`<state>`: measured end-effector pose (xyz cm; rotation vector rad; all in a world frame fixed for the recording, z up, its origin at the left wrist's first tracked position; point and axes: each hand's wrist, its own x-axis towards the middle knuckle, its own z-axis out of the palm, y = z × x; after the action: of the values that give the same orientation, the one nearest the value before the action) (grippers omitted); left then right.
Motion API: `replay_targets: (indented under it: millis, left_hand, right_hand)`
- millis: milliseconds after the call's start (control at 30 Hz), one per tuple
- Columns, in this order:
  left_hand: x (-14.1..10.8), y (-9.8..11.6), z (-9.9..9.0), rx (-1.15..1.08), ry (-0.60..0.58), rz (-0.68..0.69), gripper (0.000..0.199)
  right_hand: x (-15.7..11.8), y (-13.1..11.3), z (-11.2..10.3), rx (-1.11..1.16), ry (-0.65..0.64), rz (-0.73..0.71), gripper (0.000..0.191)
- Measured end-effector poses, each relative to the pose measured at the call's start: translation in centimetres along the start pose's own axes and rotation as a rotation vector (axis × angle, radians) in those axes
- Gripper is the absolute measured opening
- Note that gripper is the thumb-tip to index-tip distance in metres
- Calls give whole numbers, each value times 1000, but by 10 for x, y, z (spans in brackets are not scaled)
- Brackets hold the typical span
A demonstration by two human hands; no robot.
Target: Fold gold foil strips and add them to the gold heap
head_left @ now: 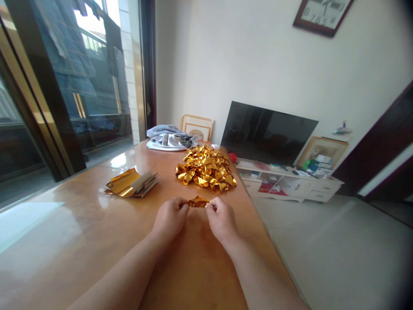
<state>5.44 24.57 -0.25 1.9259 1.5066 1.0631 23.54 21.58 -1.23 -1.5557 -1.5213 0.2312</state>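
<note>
Between my two hands is a small folded piece of gold foil paper (198, 202), held level just above the table. My left hand (171, 216) pinches its left end between thumb and fingers. At the other end, the thumb and fingers of my right hand (223, 218) are closed on it too. Just beyond sits a heap of folded gold foil pieces (208, 168), shiny and boat-like in shape. To the left lies a loose stack of flat gold foil sheets (130, 183), some curling up at the edges.
The glossy wooden table (183, 267) carries folded clothes (169, 138) at its far end. Its right edge drops to a tiled floor (309, 241). A television (269, 131) stands on a low white cabinet (297, 187) beyond. Glass doors (80, 86) line the left.
</note>
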Motion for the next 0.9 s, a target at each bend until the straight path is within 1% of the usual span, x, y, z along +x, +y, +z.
replay_targets:
  millis: [167, 267, 400, 533, 600, 733, 900]
  left_hand:
    - [-3, 5, -3, 103, -39, 36, 26]
    - [-1, 3, -2, 22, -7, 21, 25]
    - [5, -8, 1, -149, 10, -62, 29]
    - [9, -14, -1, -199, 20, -107, 34]
    - [10, -16, -2, -207, 30, -124, 34]
    - [10, -17, -3, -244, 29, -151, 32]
    - [10, -16, -4, -245, 29, -144, 27]
  right_hand:
    - [0, 1, 0, 7, -2, 10, 19]
    - [2, 2, 0, 58, -4, 55, 19]
    - [4, 0, 0, 280, -65, 196, 25]
    - [5, -5, -4, 491, -92, 293, 35]
    - [5, -8, -7, 548, -79, 291, 34]
    - [5, -11, -9, 644, -56, 262, 24]
    - [3, -15, -9, 698, -78, 241, 28]
